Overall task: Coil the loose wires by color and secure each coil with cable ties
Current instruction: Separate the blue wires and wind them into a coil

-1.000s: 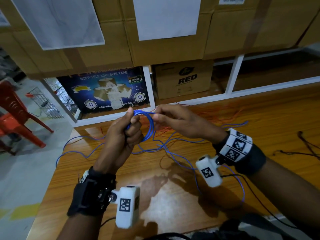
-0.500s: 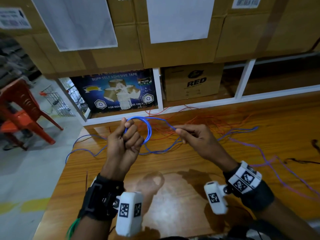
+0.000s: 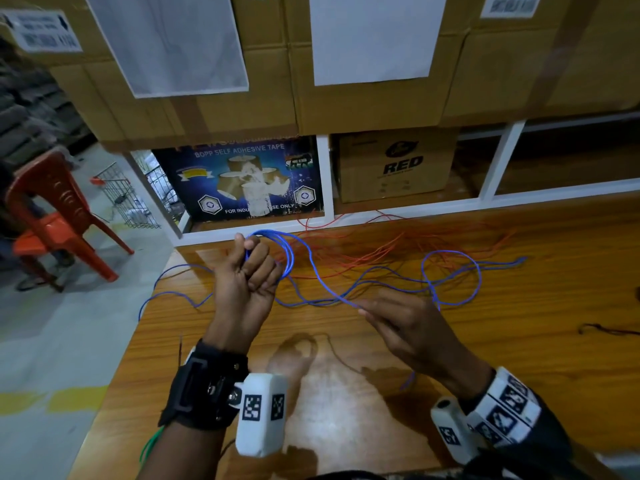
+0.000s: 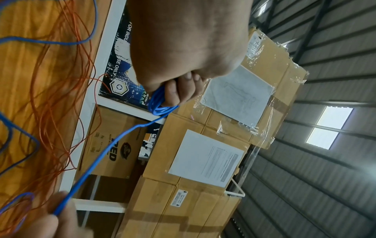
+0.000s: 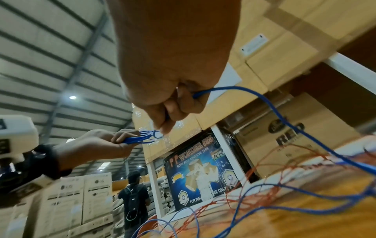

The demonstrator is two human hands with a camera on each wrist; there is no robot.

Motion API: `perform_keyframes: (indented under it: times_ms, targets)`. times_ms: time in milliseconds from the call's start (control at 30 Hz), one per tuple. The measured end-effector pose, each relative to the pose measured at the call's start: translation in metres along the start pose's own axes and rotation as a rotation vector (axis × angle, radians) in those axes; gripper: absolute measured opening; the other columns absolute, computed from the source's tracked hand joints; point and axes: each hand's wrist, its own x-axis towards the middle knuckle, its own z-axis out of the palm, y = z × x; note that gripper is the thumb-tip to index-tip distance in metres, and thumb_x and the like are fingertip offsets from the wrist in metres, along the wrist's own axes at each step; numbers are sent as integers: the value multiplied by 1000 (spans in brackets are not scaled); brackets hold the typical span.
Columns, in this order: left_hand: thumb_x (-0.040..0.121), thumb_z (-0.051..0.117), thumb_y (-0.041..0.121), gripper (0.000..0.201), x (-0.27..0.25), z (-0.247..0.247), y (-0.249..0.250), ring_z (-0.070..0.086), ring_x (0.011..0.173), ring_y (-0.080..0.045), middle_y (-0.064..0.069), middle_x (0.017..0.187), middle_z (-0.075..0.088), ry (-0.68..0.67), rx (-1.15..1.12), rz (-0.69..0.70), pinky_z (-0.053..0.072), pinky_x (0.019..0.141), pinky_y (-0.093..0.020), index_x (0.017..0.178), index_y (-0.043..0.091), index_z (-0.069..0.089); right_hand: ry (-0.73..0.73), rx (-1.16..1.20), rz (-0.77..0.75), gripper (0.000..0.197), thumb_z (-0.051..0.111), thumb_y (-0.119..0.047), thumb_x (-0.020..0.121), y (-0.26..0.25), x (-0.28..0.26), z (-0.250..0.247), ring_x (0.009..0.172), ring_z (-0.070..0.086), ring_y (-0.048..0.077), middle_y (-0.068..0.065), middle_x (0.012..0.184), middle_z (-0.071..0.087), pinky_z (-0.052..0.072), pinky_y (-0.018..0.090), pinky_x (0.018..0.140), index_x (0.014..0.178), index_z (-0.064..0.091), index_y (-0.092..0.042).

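Coiling: your left hand clasps the blue coil.
Change: your right hand, pinching blue wire, has drawn back, readying another loop.

The blue carton under the stacked boxes reads "BOPP SELF ADHESIVE TAPE" and "FOR INDU... SE ONLY"; from the right wrist, "WONDER" shows too. The brown carton beside it says "RED". Far boxes carry "LG". The label print at upper left is unreadable.

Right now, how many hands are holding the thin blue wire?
2. The left hand grips coiled loops of the thin blue wire; the right hand pinches its loose strand.
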Motion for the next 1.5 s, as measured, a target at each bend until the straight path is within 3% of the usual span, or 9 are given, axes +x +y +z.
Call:
perform_keyframes:
  times_ms: [233, 467, 600, 767, 1000, 1100, 1233, 1367, 1500]
  targets:
    - [109, 31, 33, 34, -5, 14, -33, 22, 40, -6, 6, 56, 26, 2, 289, 13, 13, 45, -23, 80, 18, 41, -231, -208, -237, 17, 50, -28, 101, -38, 25, -5, 62, 59, 30, 1, 83, 58, 43, 38, 44, 94, 62, -18]
    - [105, 36, 33, 43, -31, 26, -73, 29, 43, -12, -2, 54, 34, -39, 599, 7, 20, 44, -28, 71, 11, 50, -47, -212, -338, 20, 56, -20, 99, -42, 64, -21, 60, 55, 27, 3, 88, 58, 44, 35, 45, 93, 73, -12]
    - [104, 35, 35, 40, -35, 27, -72, 15, 42, -9, 3, 49, 24, -72, 510, -111, 10, 45, -27, 72, 14, 49, 69, -148, -248, 18, 61, -18, 101, -21, 71, -26, 68, 64, 27, 8, 84, 66, 53, 39, 57, 98, 76, -8]
    - [104, 35, 37, 36, -34, 28, -68, 7, 44, -9, 6, 54, 13, -74, 305, -246, 6, 45, -26, 76, 15, 42, 128, 92, 69, 18, 66, -27, 99, -6, 69, -16, 78, 59, 9, -3, 87, 64, 44, 21, 72, 95, 73, -11]
    - [107, 31, 35, 38, -36, 38, -83, 6, 44, -10, 4, 55, 9, -30, 203, -205, 10, 42, -23, 75, 17, 39, 244, 337, 471, 41, 43, -59, 104, -27, 50, 29, 62, 59, 10, -2, 68, 62, 47, 50, 60, 82, 55, -25]
    - [107, 32, 36, 38, -36, 41, -89, 7, 43, -9, 4, 53, 11, -23, 219, -188, 13, 41, -22, 75, 17, 40, 311, 245, 483, 47, 41, -63, 103, -25, 50, 37, 61, 63, 15, 0, 67, 64, 50, 44, 59, 79, 51, -23]
    - [104, 35, 38, 36, -36, 41, -96, 5, 46, -11, 5, 52, 14, -12, 256, -201, 8, 50, -30, 75, 17, 40, 308, 151, 321, 32, 44, -42, 108, -10, 54, 29, 49, 41, 1, -8, 54, 39, 27, 14, 52, 77, 39, -33]
    - [106, 31, 37, 38, -39, 37, -103, 14, 42, -8, 2, 56, 12, -5, 195, -226, 14, 49, -27, 75, 16, 40, 179, 295, 299, 35, 49, -26, 106, 8, 58, 21, 53, 35, 4, 1, 55, 40, 29, 22, 53, 72, 53, -24]
    - [108, 25, 40, 43, -41, 37, -109, 13, 42, -7, 3, 56, 11, -14, 176, -204, 20, 45, -23, 75, 16, 39, 87, 415, 392, 56, 48, -39, 105, 12, 57, 21, 55, 38, 12, 24, 58, 45, 32, 40, 54, 63, 50, -2]
